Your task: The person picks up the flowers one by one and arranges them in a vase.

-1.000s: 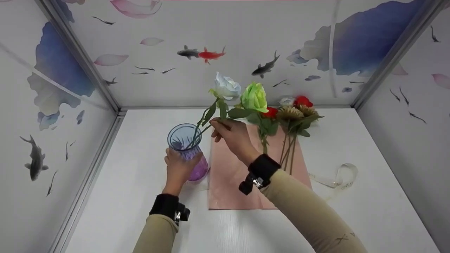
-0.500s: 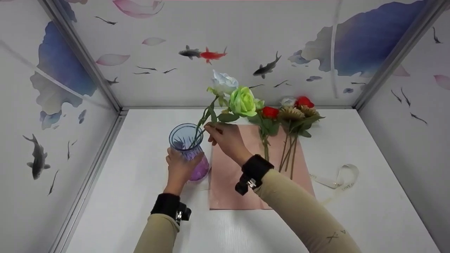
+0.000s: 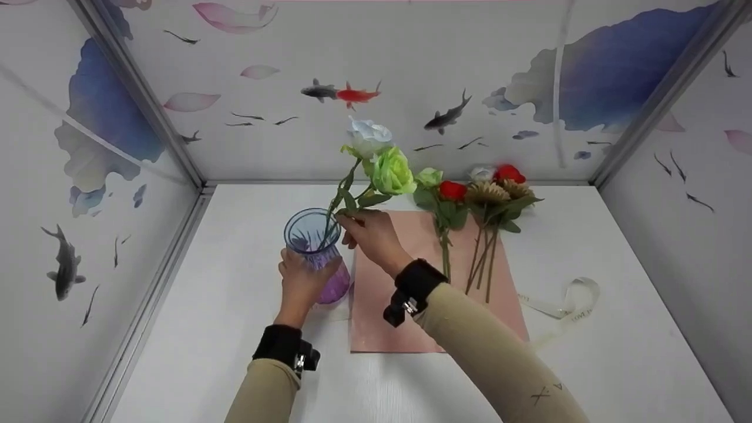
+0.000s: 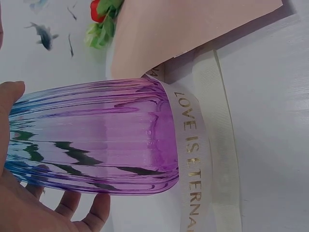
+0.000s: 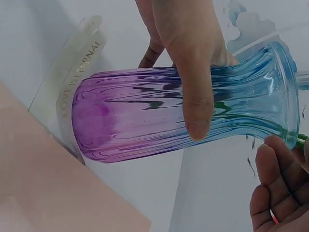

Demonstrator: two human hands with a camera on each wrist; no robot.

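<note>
1. Left hand (image 3: 302, 279), fingers wrapped round the vase (image 3: 335, 286), left of the pink paper (image 3: 396, 329): a steady hold should help!
2. White rose (image 3: 370, 138), leaning right from the vase.
3. Right hand (image 3: 373, 235), fingers pinching the green rose (image 3: 393, 171) low: gentle feeding should suit.

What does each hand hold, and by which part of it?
The left hand grips the ribbed blue-purple glass vase around its upper body; the right hand pinches the green rose by its stem.
</note>
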